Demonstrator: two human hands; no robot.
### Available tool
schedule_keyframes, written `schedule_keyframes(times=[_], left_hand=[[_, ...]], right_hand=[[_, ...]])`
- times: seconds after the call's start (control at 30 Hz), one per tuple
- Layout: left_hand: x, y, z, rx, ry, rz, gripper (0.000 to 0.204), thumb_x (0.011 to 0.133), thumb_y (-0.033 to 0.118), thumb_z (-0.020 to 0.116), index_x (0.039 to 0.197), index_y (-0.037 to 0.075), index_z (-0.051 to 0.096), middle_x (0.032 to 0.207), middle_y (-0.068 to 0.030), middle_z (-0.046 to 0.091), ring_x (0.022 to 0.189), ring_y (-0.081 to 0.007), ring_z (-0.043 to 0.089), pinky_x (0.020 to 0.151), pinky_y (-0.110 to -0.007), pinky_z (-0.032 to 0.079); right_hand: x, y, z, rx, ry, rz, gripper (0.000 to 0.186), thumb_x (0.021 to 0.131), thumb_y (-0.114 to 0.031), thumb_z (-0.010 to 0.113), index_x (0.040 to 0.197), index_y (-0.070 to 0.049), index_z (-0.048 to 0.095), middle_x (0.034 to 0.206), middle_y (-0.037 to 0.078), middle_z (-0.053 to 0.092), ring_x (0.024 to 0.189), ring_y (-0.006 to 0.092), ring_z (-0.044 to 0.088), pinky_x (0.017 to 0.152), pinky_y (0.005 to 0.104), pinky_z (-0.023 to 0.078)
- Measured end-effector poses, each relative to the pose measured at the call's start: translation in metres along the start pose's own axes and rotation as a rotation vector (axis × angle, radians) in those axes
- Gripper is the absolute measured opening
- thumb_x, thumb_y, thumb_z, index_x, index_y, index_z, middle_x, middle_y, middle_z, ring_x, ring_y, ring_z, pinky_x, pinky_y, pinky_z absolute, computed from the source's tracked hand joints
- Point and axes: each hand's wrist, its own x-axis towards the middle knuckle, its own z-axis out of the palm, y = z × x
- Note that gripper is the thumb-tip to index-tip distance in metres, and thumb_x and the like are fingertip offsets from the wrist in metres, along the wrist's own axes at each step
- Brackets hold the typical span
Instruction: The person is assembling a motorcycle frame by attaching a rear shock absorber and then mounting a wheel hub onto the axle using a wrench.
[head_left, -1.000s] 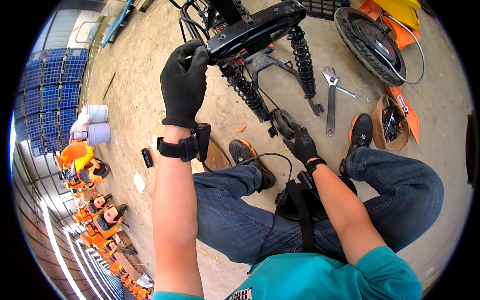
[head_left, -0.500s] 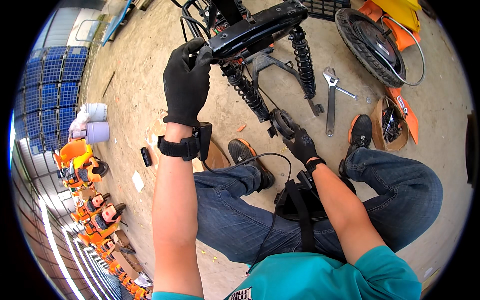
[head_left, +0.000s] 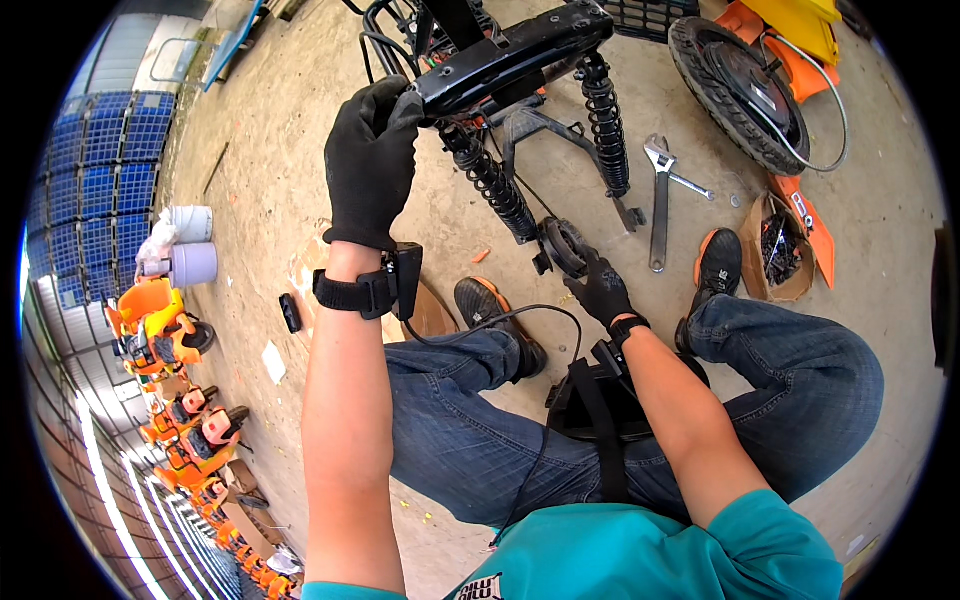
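My left hand (head_left: 370, 160), in a black glove, has its fingers curled round the left end of a black metal frame bar (head_left: 515, 55). Two coil-spring shock absorbers hang below the bar, the left one (head_left: 485, 180) and the right one (head_left: 605, 125). At the foot of the left shock, my right hand (head_left: 600, 290), also gloved, grips a black round ring-like part (head_left: 563, 245), with a thin cable running down toward it. A dark bracket (head_left: 530, 135) sits behind the shocks. The fingertips of my left hand are partly hidden at the bar's end.
An adjustable wrench (head_left: 660, 220) and smaller spanner (head_left: 690, 182) lie right, near a carton of dark small parts (head_left: 775, 250), an orange panel (head_left: 820, 240) and a loose wheel (head_left: 730, 90). At left stand blue cages (head_left: 105, 190), buckets (head_left: 192, 265) and orange vehicles (head_left: 160, 330). My shoes flank the right hand.
Almost nothing differs: both hands keep their places, with only a slight shift of my left hand's fingers and of the whole view.
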Motion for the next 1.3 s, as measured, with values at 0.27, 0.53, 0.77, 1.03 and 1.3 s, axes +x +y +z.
schedule_keyframes(times=[0.27, 0.53, 0.77, 1.03, 1.3], left_hand=[[-0.002, 0.003, -0.001, -0.040, -0.029, -0.039, 0.029, 0.095, 0.021, 0.068, 0.116, 0.001, 0.067, 0.087, -0.0030, 0.068, 0.067, -0.0075, 0.055, 0.060, -0.024, 0.046], [-0.002, 0.010, -0.002, -0.059, -0.073, -0.124, 0.031, 0.096, 0.021, 0.067, 0.120, 0.002, 0.065, 0.090, -0.0012, 0.067, 0.073, -0.0070, 0.053, 0.066, -0.023, 0.046], [-0.002, 0.006, 0.001, -0.071, -0.042, -0.074, 0.029, 0.096, 0.023, 0.067, 0.115, 0.002, 0.066, 0.071, 0.0021, 0.059, 0.054, -0.0039, 0.048, 0.049, -0.023, 0.041], [-0.003, 0.004, 0.000, -0.147, -0.036, -0.076, 0.029, 0.097, 0.023, 0.065, 0.117, 0.003, 0.066, 0.074, 0.0019, 0.060, 0.057, -0.0036, 0.048, 0.051, -0.022, 0.040], [-0.002, 0.011, 0.002, -0.032, -0.042, -0.094, 0.033, 0.093, 0.022, 0.069, 0.120, 0.002, 0.064, 0.078, -0.0008, 0.062, 0.060, -0.0059, 0.051, 0.054, -0.023, 0.043]], right_hand=[[0.001, 0.004, 0.003, 0.002, 0.001, 0.002, 0.069, 0.085, -0.037, 0.074, 0.138, -0.002, 0.045, 0.119, 0.027, 0.060, 0.108, 0.0417, 0.062, 0.090, 0.0469, 0.052], [-0.001, -0.001, -0.003, 0.003, 0.001, -0.004, 0.068, 0.084, -0.034, 0.075, 0.135, -0.001, 0.046, 0.117, 0.026, 0.061, 0.108, 0.0407, 0.061, 0.091, 0.0465, 0.051], [0.001, 0.003, -0.001, 0.001, -0.022, 0.006, 0.070, 0.085, -0.034, 0.074, 0.139, -0.003, 0.044, 0.117, 0.028, 0.062, 0.108, 0.0418, 0.061, 0.091, 0.0471, 0.051], [0.001, 0.005, 0.001, 0.014, -0.019, 0.004, 0.070, 0.085, -0.034, 0.074, 0.140, -0.004, 0.044, 0.115, 0.029, 0.063, 0.107, 0.0425, 0.062, 0.090, 0.0473, 0.051], [0.000, 0.005, 0.001, 0.041, 0.011, -0.019, 0.071, 0.084, -0.032, 0.075, 0.141, -0.006, 0.042, 0.117, 0.027, 0.062, 0.108, 0.0425, 0.061, 0.091, 0.0483, 0.050]])
